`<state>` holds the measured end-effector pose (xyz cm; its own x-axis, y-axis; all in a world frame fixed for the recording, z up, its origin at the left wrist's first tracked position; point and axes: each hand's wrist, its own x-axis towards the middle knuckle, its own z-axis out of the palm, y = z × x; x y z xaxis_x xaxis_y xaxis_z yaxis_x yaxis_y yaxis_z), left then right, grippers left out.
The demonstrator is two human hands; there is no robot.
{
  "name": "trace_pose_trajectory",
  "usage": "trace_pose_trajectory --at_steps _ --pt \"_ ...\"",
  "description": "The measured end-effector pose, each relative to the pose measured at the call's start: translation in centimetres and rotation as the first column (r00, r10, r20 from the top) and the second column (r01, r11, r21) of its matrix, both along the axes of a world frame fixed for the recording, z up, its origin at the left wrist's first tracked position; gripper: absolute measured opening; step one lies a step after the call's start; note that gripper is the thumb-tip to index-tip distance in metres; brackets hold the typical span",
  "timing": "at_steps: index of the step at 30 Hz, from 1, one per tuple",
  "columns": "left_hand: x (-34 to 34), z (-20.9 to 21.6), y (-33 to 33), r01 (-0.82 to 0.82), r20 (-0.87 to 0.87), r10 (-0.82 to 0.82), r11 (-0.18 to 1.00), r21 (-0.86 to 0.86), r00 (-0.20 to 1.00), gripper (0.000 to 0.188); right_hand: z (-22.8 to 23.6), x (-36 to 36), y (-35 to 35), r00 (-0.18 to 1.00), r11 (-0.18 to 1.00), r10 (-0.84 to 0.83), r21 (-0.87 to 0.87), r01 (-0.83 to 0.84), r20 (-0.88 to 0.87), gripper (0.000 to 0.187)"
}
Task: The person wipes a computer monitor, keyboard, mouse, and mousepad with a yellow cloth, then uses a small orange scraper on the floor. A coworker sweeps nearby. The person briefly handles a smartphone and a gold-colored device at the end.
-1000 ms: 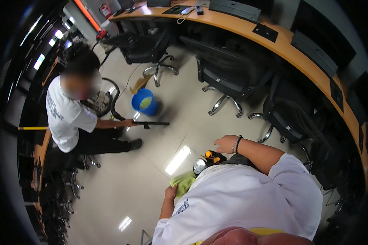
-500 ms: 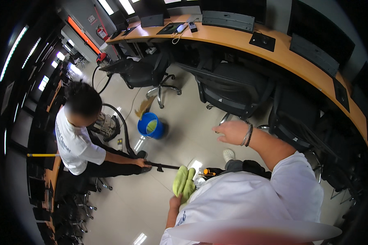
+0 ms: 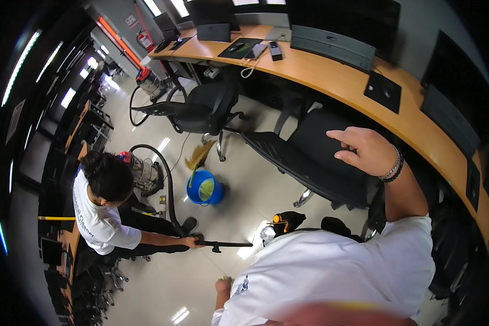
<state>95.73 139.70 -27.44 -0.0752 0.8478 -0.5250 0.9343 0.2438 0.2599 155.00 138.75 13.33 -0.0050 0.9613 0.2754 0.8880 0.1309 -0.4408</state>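
Note:
My right hand (image 3: 368,150) is raised in front of the black office chair (image 3: 315,144) near the desk. Its index finger points left, the thumb is apart, and nothing is in it. Low beside my body, my left hand (image 3: 222,285) is closed on a green cloth, of which only a sliver shows. A clear spray bottle (image 3: 268,233) with an orange and black trigger head sits at my waist. To the left, a co-worker (image 3: 106,204) in a white shirt grips a black vacuum wand (image 3: 231,244). A blue bucket (image 3: 214,193) holds something green.
A long wooden desk (image 3: 326,70) curves along the far side, carrying monitors, mouse pads and a phone (image 3: 275,51). A canister vacuum (image 3: 146,173) with a black hose stands behind the co-worker. A broom head (image 3: 199,154) rests by the bucket. Another vacuum (image 3: 149,84) stands farther back.
My right hand has moved up and right, toward the desk. My left hand has drawn down, and the green cloth is now almost out of sight. The whole view has shifted somewhat.

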Motion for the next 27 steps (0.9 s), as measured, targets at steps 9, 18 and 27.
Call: trace_pose_trajectory --at_steps 9,18,27 --pt "12.6 9.1 21.2 -0.13 0.138 0.093 0.949 0.286 0.986 0.045 2.2 -0.7 14.8 0.973 0.991 0.136 -0.038 -0.131 0.186 0.037" --pt "19.1 7.1 48.6 0.286 0.075 -0.285 0.958 -0.009 0.956 0.059 5.6 -6.5 33.8 0.915 0.933 0.359 -0.034 -0.359 0.185 0.04" --pt "30.0 14.7 61.5 0.7 -0.061 -0.698 0.713 0.033 0.713 0.051 -1.6 -2.0 47.0 0.976 0.981 0.179 -0.101 -0.167 0.126 0.043"
